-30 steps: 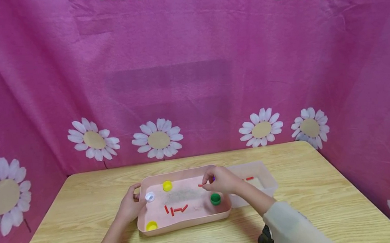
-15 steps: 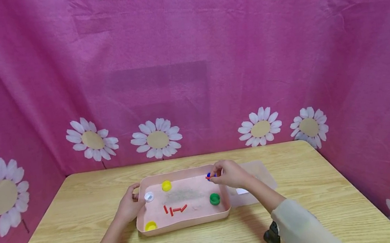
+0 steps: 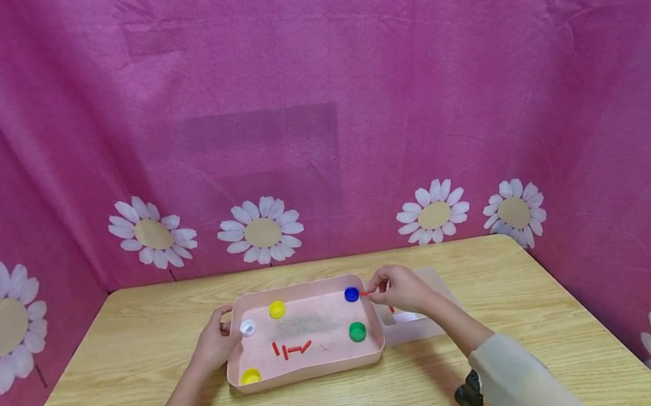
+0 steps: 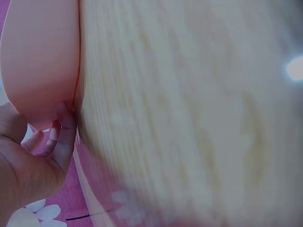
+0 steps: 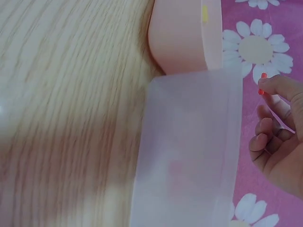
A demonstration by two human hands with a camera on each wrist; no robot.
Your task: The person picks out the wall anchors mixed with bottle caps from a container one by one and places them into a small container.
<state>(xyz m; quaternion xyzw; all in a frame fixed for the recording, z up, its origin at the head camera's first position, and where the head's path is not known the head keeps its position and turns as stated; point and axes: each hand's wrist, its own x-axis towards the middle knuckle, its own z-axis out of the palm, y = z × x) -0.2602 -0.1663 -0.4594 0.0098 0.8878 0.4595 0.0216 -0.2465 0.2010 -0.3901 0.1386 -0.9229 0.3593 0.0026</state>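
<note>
My left hand (image 3: pixel 213 343) grips the left wall of a pink tray (image 3: pixel 309 375), its thumb over the rim. In the left wrist view its fingers curl at the tray's outer side. Between thumb and fingertips my right hand (image 3: pixel 402 291) pinches a small red stick (image 5: pixel 262 83), just over the tray's right wall. Left of that stick, inside the tray, sits a blue bottle cap (image 3: pixel 351 294). A green cap (image 3: pixel 357 331) lies nearer me. Several red sticks (image 3: pixel 294 349) form a loose group at the tray's front.
Inside the tray are a yellow cap (image 3: pixel 277 309) at the back, another yellow cap (image 3: pixel 251 376) at the front left and a white cap (image 3: pixel 248 327) by the left wall. A translucent box (image 3: pixel 403 333), partly under my right arm, stands against the tray's right side.
My right hand has moved right with the red stick, from over the tray, past the blue cap, to its right wall. The blue cap is now uncovered. My left hand stays on the tray.
</note>
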